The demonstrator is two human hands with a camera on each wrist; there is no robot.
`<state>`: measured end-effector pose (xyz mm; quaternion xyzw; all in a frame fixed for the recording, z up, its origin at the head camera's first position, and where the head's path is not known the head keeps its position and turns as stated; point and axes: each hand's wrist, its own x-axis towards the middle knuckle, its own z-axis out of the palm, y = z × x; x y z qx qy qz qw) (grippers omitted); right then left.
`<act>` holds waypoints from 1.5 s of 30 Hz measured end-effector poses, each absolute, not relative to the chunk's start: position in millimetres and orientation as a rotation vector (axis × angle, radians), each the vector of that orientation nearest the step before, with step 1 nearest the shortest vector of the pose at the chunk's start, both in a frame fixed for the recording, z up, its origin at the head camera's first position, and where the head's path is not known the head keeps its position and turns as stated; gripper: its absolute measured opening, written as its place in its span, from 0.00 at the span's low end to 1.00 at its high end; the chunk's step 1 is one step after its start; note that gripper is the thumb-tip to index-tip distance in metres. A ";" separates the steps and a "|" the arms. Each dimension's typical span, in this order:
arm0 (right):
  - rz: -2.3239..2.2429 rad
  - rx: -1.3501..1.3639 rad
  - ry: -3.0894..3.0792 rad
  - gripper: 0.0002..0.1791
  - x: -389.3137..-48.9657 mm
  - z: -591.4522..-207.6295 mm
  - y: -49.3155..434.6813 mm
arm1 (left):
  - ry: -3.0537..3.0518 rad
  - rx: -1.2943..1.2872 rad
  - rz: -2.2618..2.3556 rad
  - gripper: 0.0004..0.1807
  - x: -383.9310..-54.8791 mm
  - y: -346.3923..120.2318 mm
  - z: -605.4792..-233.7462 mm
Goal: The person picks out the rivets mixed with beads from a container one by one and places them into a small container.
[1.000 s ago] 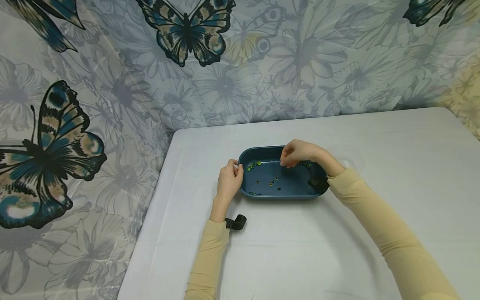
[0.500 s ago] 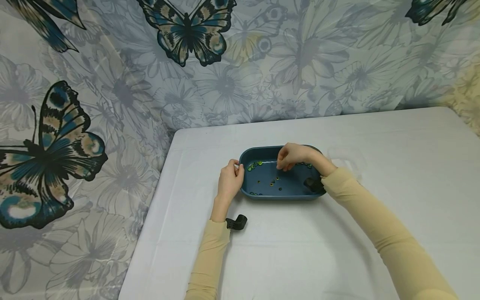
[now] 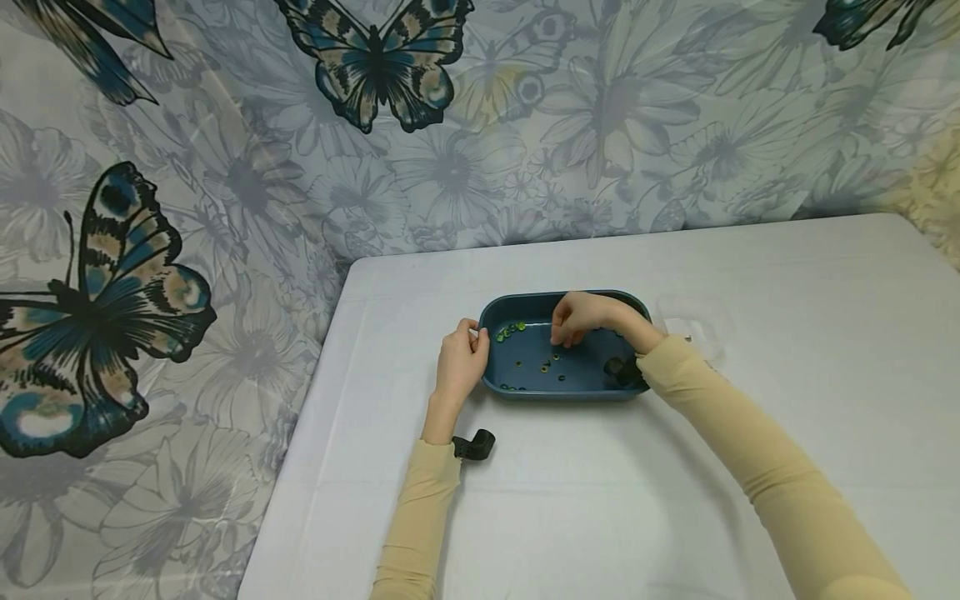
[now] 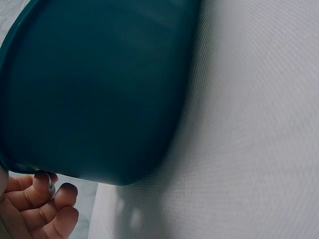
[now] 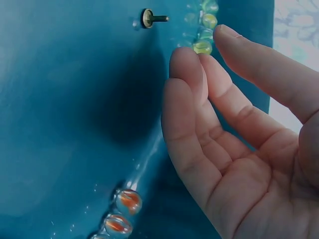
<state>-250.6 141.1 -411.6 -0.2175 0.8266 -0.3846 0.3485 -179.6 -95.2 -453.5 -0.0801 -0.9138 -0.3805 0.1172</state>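
Observation:
A dark blue tray [image 3: 566, 395] lies on the table, holding marbles and several small brass-coloured pins. At its left end my left hand [image 3: 460, 358] grips the rim, with curled fingers [image 4: 42, 211] against the outer wall in the left wrist view. Over the tray's middle hovers my right hand [image 3: 581, 318], pointing down. In the right wrist view its fingers are loosely bent, the thumb stands apart from them, and nothing shows between. Near the fingertips are a flat-headed pin [image 5: 149, 19] and yellow-green marbles [image 5: 203, 47]; orange-swirled marbles [image 5: 128, 201] lie by the wall.
Green marbles [image 3: 510, 332] line the tray's far left corner. A clear plastic container [image 3: 701, 325] stands right of the tray, partly behind the right sleeve. A white cloth covers the table [image 3: 570, 500]; a butterfly-patterned curtain [image 3: 480, 150] hangs behind.
My right hand has shifted a little left and nearer within the tray, uncovering more of its far right rim and the clear container. The left hand keeps its place on the tray.

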 end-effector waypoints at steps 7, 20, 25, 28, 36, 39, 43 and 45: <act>-0.947 -0.574 2.148 0.05 -249.7 -415.7 138.9 | -2.669 -0.236 -1.110 0.11 -179.0 -94.7 -453.3; -0.876 -0.610 2.173 0.05 -247.7 -419.8 135.5 | -2.677 -0.230 -1.126 0.12 -180.2 -94.0 -453.9; -0.858 -0.615 2.179 0.05 -247.6 -420.8 134.6 | -2.676 -0.228 -1.127 0.11 -180.2 -94.2 -453.9; -0.858 -0.615 2.182 0.05 -247.9 -421.9 133.9 | -2.671 -0.229 -1.124 0.11 -180.6 -94.4 -454.3; -0.829 -0.603 2.211 0.04 -244.7 -421.0 129.9 | -2.662 -0.239 -1.119 0.11 -180.7 -94.8 -454.6; -0.817 -0.605 2.221 0.03 -243.5 -419.6 128.7 | -2.667 -0.233 -1.115 0.11 -180.9 -94.9 -455.2; -0.812 -0.612 2.224 0.03 -242.8 -419.4 128.1 | -2.674 -0.222 -1.122 0.11 -180.8 -94.7 -455.8; -0.815 -0.621 2.222 0.03 -243.0 -420.0 128.1 | -2.674 -0.218 -1.126 0.11 -180.9 -94.5 -455.8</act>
